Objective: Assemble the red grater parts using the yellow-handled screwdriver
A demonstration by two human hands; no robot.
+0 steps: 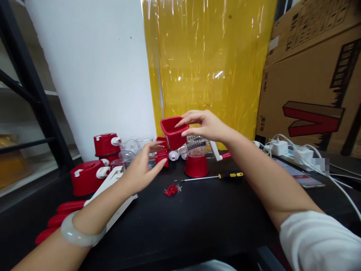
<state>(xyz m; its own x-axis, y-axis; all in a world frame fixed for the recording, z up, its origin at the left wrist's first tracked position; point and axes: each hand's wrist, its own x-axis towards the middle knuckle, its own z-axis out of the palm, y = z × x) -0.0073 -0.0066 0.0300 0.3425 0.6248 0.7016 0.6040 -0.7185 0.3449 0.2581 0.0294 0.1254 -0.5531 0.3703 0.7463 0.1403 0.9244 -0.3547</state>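
My right hand (208,126) pinches the near rim of a red square plastic hopper (175,138), holding it up above the table with its open side upward. My left hand (141,167) is apart from it, lower and to the left, thumb and fingers spread and nothing held. Beyond its fingertips are more red plastic parts (162,160). Under the right hand stands a red round base (196,167) with a clear top, and patterned metal drums (196,143) lie behind. In front are small red pieces (170,190) with loose screws, beside a screwdriver (229,175).
At left are red housings (87,177) with white knobs, clear plastic cups (131,150) and white cranks with red handles (70,206). A white crank (216,151) lies right of the base. Farther right are a phone (310,180), chargers with cables (303,155) and a large cardboard box (307,82).
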